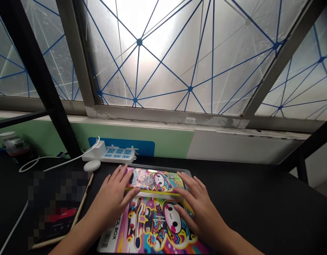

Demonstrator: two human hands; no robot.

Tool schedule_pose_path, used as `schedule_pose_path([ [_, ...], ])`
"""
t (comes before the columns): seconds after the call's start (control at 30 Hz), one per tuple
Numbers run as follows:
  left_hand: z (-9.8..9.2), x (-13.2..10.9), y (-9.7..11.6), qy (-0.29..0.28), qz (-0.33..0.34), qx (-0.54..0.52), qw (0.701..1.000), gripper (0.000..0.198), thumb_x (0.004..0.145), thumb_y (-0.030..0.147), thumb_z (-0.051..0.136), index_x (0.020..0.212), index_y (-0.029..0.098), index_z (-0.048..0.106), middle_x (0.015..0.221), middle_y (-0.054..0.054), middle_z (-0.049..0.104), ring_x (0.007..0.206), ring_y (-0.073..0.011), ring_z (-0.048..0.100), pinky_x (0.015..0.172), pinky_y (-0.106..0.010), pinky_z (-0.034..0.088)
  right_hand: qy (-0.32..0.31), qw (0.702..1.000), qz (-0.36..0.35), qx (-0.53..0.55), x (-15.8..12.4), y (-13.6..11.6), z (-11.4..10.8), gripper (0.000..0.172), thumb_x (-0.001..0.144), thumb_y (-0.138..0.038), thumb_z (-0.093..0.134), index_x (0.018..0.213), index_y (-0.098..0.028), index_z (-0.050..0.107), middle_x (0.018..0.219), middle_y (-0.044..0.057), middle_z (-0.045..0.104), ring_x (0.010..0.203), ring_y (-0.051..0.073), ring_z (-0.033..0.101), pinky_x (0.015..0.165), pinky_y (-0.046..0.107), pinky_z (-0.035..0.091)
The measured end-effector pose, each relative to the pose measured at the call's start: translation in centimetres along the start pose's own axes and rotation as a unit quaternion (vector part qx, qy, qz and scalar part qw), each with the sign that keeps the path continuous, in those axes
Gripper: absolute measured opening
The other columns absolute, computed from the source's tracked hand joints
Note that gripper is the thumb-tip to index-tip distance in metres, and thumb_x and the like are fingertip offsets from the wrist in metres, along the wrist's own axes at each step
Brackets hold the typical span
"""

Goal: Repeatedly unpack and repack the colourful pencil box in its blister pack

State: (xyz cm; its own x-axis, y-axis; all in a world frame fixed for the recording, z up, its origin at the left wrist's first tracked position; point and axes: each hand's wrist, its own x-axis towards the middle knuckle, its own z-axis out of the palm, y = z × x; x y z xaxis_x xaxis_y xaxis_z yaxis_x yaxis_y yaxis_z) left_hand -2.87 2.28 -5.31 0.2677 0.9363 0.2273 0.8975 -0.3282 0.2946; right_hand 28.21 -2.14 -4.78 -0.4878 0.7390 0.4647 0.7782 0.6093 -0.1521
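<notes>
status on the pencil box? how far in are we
Early. Done: the colourful pencil box lies flat on the black table, clear of the power strip. In hand: the left hand and right hand press on both ends of its upper part, fingers at the yellow seam. Left: whether that part is a lid or a second box cannot be told; nothing inside shows yet.

The glossy printed pencil box [155, 219] lies on a matt black table [259, 209], beside a smooth white plastic power strip [110, 154].

Window [163, 53]: frosted panes, blue crossing lines, bright daylight.
Wall [168, 141]: green band below window.
Table [259, 205]: black, under window.
Strut [38, 78]: black, left of window.
</notes>
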Motion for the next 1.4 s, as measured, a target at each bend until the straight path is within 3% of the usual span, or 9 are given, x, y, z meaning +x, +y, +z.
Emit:
schedule_pose_path([
  [0.1,0.0,0.1,0.1,0.005,0.022,0.007,1.000,0.066,0.095,0.064,0.039,0.146,0.023,0.049,0.159,-0.011,0.036,0.147,-0.0387,0.028,0.111,-0.062,0.031,-0.037,0.993,-0.100,0.049,-0.4,-1.9,0.3,0.031,0.095,-0.030,0.055,0.125,-0.024,0.061,0.131,0.013,0.065,0.122,0.029,0.059,0.107,0.049,0.041],
  [0.2,0.1,0.0,0.3,0.013,0.042,0.021,0.999,0.062,0.096,0.062,0.041,0.144,0.025,0.051,0.158,-0.010,0.037,0.147,-0.0380,0.028,0.111,-0.061,0.032,-0.118,0.974,-0.158,0.108,-0.5,-3.3,1.0,0.038,0.096,-0.044,0.055,0.127,-0.024,0.061,0.123,0.012,0.071,0.114,0.028,0.064,0.101,0.042,0.048],
  [0.3,0.1,-0.2,0.8,0.007,0.055,0.043,0.998,0.060,0.097,0.061,0.040,0.145,0.027,0.050,0.159,-0.009,0.035,0.147,-0.0374,0.027,0.111,-0.061,0.031,-0.184,0.965,-0.114,0.148,-0.1,-3.9,0.8,0.060,0.091,-0.061,0.055,0.138,-0.024,0.057,0.143,0.014,0.057,0.133,0.033,0.051,0.112,0.050,0.037],
  [0.47,-0.4,-0.5,1.5,0.010,0.068,0.045,0.997,0.059,0.097,0.060,0.039,0.143,0.025,0.052,0.159,-0.011,0.036,0.147,-0.0379,0.026,0.111,-0.062,0.031,-0.294,0.934,-0.011,0.205,0.2,-3.9,-1.1,0.086,0.086,-0.068,0.057,0.156,-0.027,0.029,0.162,0.012,0.023,0.149,0.035,0.021,0.120,0.056,0.016],
  [0.8,-0.3,-0.5,4.2,0.086,0.121,0.052,0.987,0.059,0.099,0.056,0.040,0.142,0.018,0.052,0.157,-0.016,0.037,0.148,-0.0352,0.026,0.113,-0.055,0.031,-0.280,0.945,-0.016,0.169,0.1,-4.8,-1.1,0.086,0.084,-0.070,0.058,0.154,-0.024,0.036,0.159,0.013,0.034,0.147,0.037,0.027,0.120,0.057,0.017],
  [0.9,0.4,0.2,5.8,0.069,0.148,0.042,0.986,0.057,0.099,0.055,0.040,0.141,0.019,0.052,0.160,-0.015,0.032,0.149,-0.0357,0.023,0.115,-0.056,0.027,-0.257,0.953,-0.028,0.155,0.2,-5.2,-1.2,0.082,0.085,-0.069,0.058,0.149,-0.020,0.044,0.155,0.015,0.042,0.144,0.036,0.033,0.119,0.054,0.022],
  [1.03,1.1,2.6,6.9,0.006,0.096,0.025,0.995,0.068,0.099,0.062,0.031,0.147,0.016,0.045,0.162,-0.017,0.027,0.150,-0.0394,0.018,0.113,-0.061,0.026,-0.214,0.964,-0.032,0.155,0.0,-5.5,-0.9,0.066,0.089,-0.062,0.058,0.140,-0.020,0.055,0.148,0.014,0.051,0.137,0.033,0.042,0.114,0.048,0.031],
  [1.17,1.5,4.7,6.5,-0.064,0.052,0.024,0.996,0.075,0.096,0.067,0.032,0.151,0.016,0.041,0.160,-0.017,0.030,0.148,-0.0424,0.020,0.114,-0.063,0.022,-0.199,0.969,-0.035,0.141,0.0,-5.5,-0.7,0.055,0.091,-0.057,0.059,0.133,-0.021,0.060,0.140,0.013,0.057,0.130,0.030,0.049,0.111,0.045,0.035],
  [1.4,1.8,4.5,4.4,-0.043,0.022,0.035,0.998,0.073,0.097,0.065,0.028,0.150,0.018,0.042,0.159,-0.017,0.032,0.148,-0.0422,0.023,0.113,-0.065,0.019,-0.161,0.982,0.023,0.094,0.0,-5.2,-0.4,0.025,0.094,-0.045,0.059,0.094,-0.020,0.064,0.098,0.007,0.065,0.090,0.023,0.057,0.081,0.037,0.047],
])
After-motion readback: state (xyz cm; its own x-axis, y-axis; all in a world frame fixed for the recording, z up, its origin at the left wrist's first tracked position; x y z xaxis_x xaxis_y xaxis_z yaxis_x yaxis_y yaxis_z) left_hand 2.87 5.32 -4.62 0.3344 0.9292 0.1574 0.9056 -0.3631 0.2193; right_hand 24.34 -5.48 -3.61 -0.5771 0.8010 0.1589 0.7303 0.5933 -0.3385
